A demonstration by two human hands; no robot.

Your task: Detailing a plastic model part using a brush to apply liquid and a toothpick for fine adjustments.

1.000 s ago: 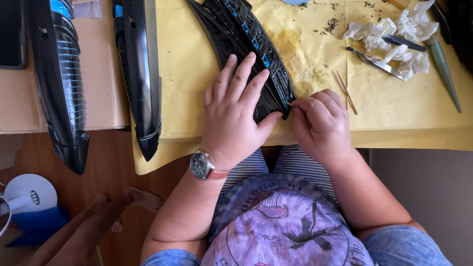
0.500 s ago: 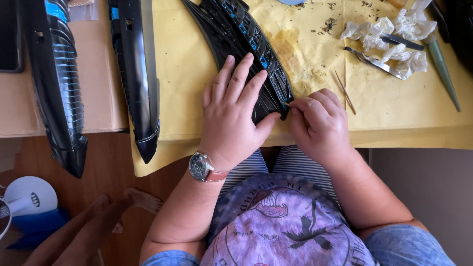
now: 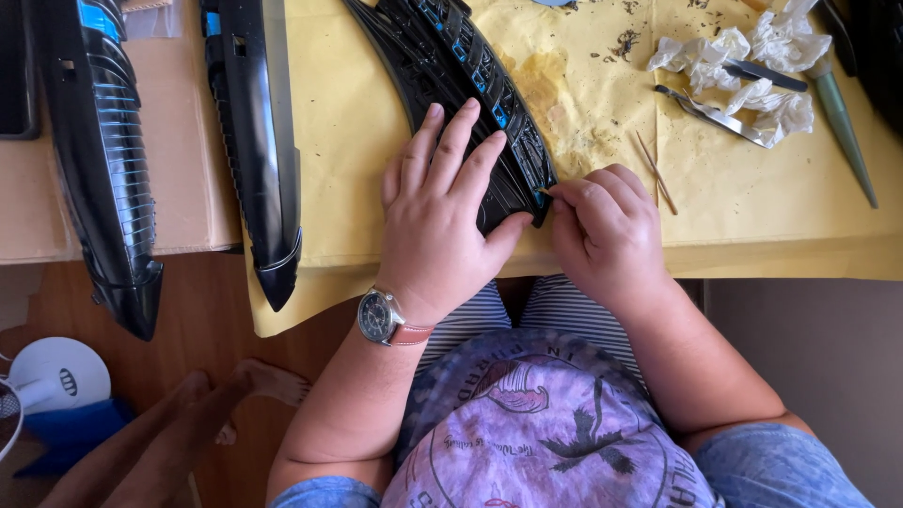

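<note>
L hand point(image 3: 442, 216) lies flat, fingers spread, on curved black plastic hull piece w/ blue squares point(image 3: 470, 85). R hand point(image 3: 602, 230) sits at its near tip, fingertips point(image 3: 562, 193) pinched together on the edge; anything held is too small to tell.

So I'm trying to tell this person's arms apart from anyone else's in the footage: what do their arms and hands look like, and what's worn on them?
Both arms are bare, with no sleeves showing and no gloves. The left hand has a wristwatch on its wrist: round dark dial, silver case, brown leather strap. The right hand and its wrist carry nothing; no rings are visible on either hand.
</note>
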